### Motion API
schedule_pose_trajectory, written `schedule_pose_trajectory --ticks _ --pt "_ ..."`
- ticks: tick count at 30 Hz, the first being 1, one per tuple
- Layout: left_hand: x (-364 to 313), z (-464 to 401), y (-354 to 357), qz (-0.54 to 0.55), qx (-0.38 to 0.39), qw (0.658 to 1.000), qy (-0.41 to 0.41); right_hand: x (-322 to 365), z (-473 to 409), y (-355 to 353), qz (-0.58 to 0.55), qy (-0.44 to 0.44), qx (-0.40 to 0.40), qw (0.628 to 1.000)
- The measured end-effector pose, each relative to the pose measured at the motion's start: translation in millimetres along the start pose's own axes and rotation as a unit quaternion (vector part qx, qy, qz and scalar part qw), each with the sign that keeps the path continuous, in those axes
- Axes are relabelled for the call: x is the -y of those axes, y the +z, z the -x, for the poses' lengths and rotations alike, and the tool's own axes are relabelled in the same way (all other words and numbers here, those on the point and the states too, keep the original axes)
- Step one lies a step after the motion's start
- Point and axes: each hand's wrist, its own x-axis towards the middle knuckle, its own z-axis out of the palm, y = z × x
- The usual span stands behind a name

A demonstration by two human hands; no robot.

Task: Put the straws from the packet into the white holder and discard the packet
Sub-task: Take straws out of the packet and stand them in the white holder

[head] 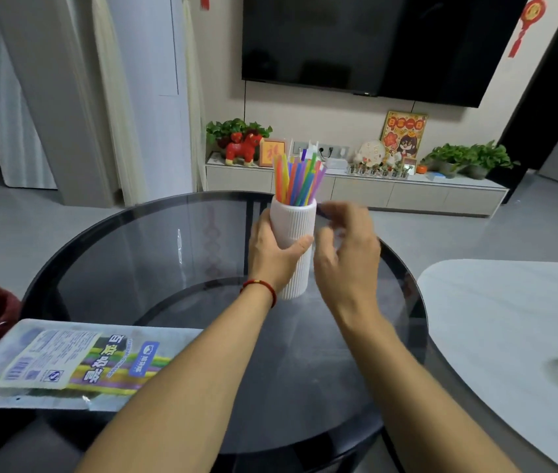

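Two hands are showing, left [272,249] and right [346,249]. One holder [293,240] is standing, one packet [76,365] is lying; the straws [296,182] are too bunched to count.

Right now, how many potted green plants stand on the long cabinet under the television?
3: one plant at the cabinet's left end behind a red figurine, two side by side at its right end. Others may be hidden.

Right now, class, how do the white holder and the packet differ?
The holder stands upright mid-table; the packet lies flat at the table's near left edge. The holder is plain ribbed white; the packet is printed plastic. The left hand grips the holder; nothing touches the packet. Both rest on the glass table.
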Motion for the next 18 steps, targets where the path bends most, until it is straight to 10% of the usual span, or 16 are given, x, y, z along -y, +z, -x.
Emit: schedule_pose_trajectory --ticks 5,12,18 --pt "3 7 -6 -0.084 0.044 0.994 -0.055 -38 60 10 0.104 0.147 0.277 0.944" --pt "19 62 -126 -0.334 0.219 0.917 0.004 -38 78 23 0.203 0.132 0.443 0.863" --pt "17 97 -196 -0.604 0.454 0.654 0.033 -28 81 30 0.162 0.113 0.494 0.847"
